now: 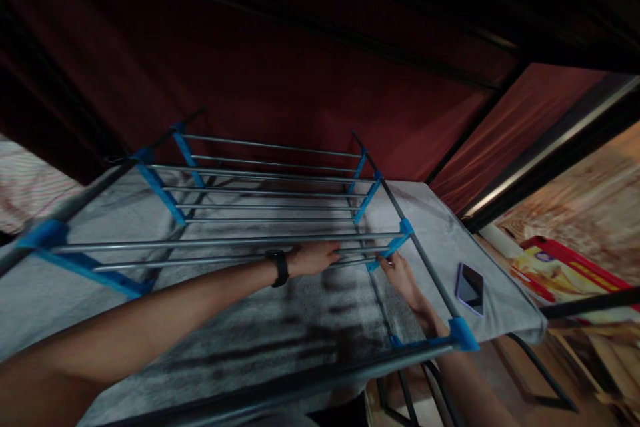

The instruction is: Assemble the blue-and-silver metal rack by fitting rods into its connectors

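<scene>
A metal rack (pixel 260 200) with grey rods and blue plastic joints lies on its side on a grey cloth. My left hand (pixel 315 257), with a black band on the wrist, is closed around one of the near grey rods (pixel 200 261) close to its right end. My right hand (pixel 403 277) reaches from below and its fingertips pinch the blue joint (pixel 395 245) where that rod meets the frame. Both hands sit within a hand's width of each other.
A phone (pixel 470 288) lies face up on the grey cloth (pixel 260 340) right of the rack. Dark red curtains (pixel 280 73) hang behind. A red and yellow packet (pixel 555 267) rests at the right. Black frame legs (pixel 535 367) stand below the cloth's edge.
</scene>
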The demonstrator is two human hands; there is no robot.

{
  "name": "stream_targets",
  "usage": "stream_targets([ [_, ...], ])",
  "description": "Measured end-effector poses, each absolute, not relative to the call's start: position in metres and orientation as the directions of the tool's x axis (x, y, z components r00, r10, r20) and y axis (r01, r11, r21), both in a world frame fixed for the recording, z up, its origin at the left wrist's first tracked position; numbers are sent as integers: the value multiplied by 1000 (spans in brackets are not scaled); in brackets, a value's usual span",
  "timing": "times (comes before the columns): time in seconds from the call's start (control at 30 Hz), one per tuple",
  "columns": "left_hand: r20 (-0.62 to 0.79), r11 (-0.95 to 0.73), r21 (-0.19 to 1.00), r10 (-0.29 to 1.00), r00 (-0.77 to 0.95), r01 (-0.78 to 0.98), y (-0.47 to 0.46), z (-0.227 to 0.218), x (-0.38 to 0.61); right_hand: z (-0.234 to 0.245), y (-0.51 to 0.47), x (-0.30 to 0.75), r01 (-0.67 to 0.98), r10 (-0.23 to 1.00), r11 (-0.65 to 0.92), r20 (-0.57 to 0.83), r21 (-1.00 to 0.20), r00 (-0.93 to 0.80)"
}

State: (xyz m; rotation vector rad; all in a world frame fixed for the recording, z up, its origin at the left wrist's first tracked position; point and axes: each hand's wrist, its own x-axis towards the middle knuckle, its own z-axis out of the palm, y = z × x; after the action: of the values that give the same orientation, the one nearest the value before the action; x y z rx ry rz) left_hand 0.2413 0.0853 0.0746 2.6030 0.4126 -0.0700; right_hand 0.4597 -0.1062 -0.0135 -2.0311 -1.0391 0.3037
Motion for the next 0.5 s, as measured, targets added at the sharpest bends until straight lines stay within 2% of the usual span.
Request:
stream_targets([
  [0.13, 3, -915, 346, 220, 975, 205, 76, 75, 232, -19, -107, 465, 554, 729, -364, 141, -749, 670],
  [0.17, 54, -939, 314, 163, 985, 138, 73, 75, 227, -22, -106, 468, 555, 733, -361, 139, -750, 665],
  [0.23, 108, -969, 239, -35, 994, -60, 67, 73, 213, -26, -106, 472, 554, 733, -366, 135, -748, 667],
  [0.3, 50, -950, 192, -241, 969, -246, 60, 65, 191, -28, -108, 474, 539, 723, -387, 117, -748, 681],
  [0.33, -6, -940, 193, -288, 958, -282, 59, 60, 177, -29, -109, 474, 530, 720, -396, 105, -750, 686],
  [0.4, -109, -954, 212, -238, 965, -211, 62, 46, 148, -28, -111, 473, 516, 722, -401, 86, -757, 687],
  [0.5, -184, -974, 220, 13, 983, 54, 81, 34, 107, -26, -111, 473, 551, 756, -372, 100, -747, 647],
])
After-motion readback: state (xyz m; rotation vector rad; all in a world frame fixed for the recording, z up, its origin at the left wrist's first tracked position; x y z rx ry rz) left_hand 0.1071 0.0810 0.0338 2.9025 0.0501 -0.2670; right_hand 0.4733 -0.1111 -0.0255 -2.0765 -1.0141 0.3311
